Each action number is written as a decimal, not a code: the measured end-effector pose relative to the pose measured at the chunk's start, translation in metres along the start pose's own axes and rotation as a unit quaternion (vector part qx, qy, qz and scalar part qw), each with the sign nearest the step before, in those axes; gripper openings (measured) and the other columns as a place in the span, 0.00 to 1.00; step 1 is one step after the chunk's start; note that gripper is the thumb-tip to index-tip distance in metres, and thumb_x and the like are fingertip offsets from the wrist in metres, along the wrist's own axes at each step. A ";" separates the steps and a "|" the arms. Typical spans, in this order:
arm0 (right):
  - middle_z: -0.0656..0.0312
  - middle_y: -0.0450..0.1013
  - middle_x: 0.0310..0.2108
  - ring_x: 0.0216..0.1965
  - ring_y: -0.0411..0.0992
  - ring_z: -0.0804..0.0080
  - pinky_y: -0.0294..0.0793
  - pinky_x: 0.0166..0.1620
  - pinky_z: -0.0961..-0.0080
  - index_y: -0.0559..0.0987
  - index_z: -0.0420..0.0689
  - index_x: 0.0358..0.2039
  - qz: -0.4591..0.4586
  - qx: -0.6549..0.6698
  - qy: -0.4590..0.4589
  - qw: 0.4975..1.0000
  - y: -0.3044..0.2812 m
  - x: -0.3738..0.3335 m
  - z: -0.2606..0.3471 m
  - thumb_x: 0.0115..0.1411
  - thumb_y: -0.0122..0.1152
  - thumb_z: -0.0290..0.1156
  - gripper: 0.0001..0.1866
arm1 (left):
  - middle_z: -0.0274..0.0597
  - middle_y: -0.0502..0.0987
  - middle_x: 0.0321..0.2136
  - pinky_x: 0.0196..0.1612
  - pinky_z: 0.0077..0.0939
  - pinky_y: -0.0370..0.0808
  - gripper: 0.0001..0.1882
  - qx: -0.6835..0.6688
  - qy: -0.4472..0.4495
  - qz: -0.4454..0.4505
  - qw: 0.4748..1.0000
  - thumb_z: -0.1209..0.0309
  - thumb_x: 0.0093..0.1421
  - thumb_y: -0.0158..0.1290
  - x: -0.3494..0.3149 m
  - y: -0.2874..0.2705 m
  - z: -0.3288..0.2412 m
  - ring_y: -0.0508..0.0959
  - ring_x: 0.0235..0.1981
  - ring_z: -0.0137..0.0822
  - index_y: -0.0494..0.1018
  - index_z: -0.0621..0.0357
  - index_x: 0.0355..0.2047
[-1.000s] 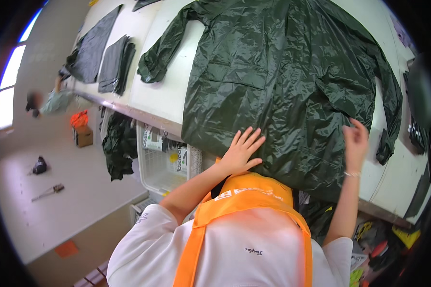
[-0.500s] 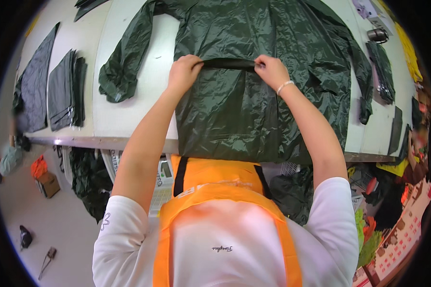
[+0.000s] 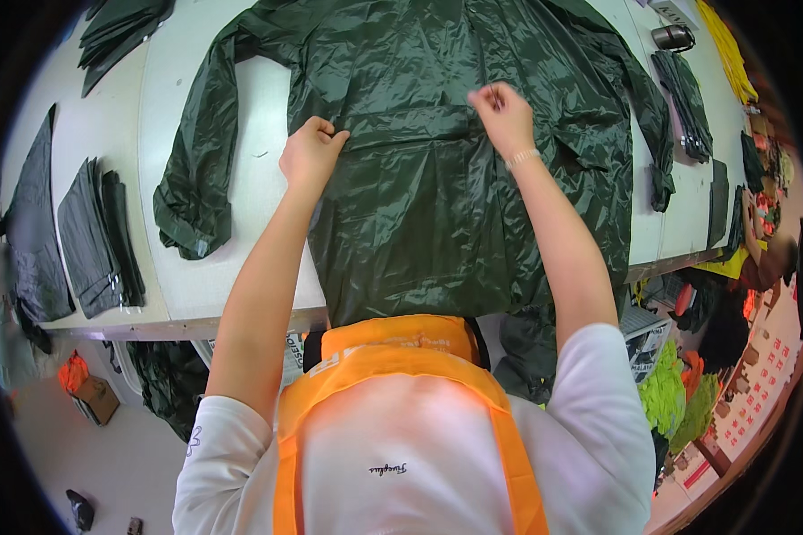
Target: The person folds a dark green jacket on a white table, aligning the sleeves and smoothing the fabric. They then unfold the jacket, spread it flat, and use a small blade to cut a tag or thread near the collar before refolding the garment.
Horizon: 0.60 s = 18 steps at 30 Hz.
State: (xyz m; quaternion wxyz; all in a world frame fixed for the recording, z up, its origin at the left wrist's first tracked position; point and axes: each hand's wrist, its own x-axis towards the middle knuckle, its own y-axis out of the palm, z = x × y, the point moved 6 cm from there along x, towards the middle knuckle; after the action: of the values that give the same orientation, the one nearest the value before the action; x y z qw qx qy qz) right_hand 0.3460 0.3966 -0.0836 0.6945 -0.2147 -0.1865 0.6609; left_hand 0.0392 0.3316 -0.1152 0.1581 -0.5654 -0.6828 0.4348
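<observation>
Glossy green pocket flap (image 3: 406,123) between curled fingers (image 3: 338,137) of left hand (image 3: 309,153) and right hand (image 3: 507,123); whether pinching, cannot tell. Best draw both ends evenly, press flap flat. Jacket (image 3: 401,241) lies spread over white table (image 3: 266,116).

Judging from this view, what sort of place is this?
Probably a garment workshop or packing room: a shiny dark-green long-sleeved jacket lies spread on a long white worktable, with a stack of folded dark-grey fabric pieces at its left.
</observation>
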 end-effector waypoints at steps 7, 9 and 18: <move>0.64 0.72 0.31 0.27 0.70 0.76 0.70 0.32 0.80 0.79 0.38 0.32 0.111 -0.016 -0.071 0.991 0.012 -0.069 -0.024 0.52 0.61 0.20 0.06 | 0.30 0.75 0.21 0.30 0.28 0.69 0.12 -0.018 -0.013 0.013 1.000 0.61 0.50 0.62 -0.004 0.003 -0.010 0.75 0.26 0.32 0.74 0.52 0.29; 0.61 0.72 0.31 0.29 0.73 0.67 0.72 0.32 0.75 0.77 0.41 0.31 0.096 -0.098 -0.095 0.986 0.016 -0.066 -0.025 0.52 0.59 0.21 0.05 | 0.33 0.75 0.25 0.32 0.29 0.69 0.11 -0.009 0.053 -0.053 0.997 0.65 0.50 0.61 -0.006 0.000 -0.018 0.74 0.29 0.35 0.73 0.54 0.30; 0.54 0.71 0.32 0.32 0.72 0.58 0.71 0.37 0.68 0.72 0.40 0.34 0.099 -0.079 -0.043 0.991 0.015 -0.051 -0.031 0.58 0.55 0.26 0.05 | 0.42 0.74 0.32 0.41 0.36 0.70 0.12 -0.085 0.407 0.013 0.909 0.72 0.47 0.59 -0.065 0.075 -0.127 0.73 0.36 0.43 0.76 0.58 0.34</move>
State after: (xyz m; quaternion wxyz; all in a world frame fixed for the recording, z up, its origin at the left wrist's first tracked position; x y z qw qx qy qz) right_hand 0.3474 0.3448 -0.1168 0.5981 -0.2578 -0.2456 0.7180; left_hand 0.1969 0.3237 -0.0823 0.3674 -0.7138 -0.5862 0.1093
